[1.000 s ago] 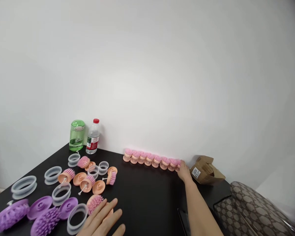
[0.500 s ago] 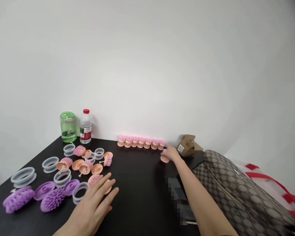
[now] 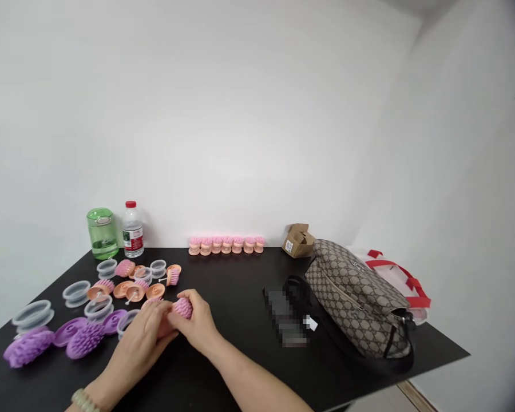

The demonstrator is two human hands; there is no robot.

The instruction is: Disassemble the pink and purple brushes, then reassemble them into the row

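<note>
Rings point(image 3: 75, 300) lie left; left hand point(image 3: 141, 333) half curled, its grip hidden; between the hands, a pink brush point(image 3: 182, 308), probably light, bristles pliant, base stiffer, best held there; right hand point(image 3: 197, 321) curls closely around it.

Diffuse light; vignetting (upper right)

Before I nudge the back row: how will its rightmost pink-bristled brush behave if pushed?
The rightmost pink-bristled brush looks squat and stands upright, so it probably slides before tipping. Knocked over, its round base might make it roll.
</note>
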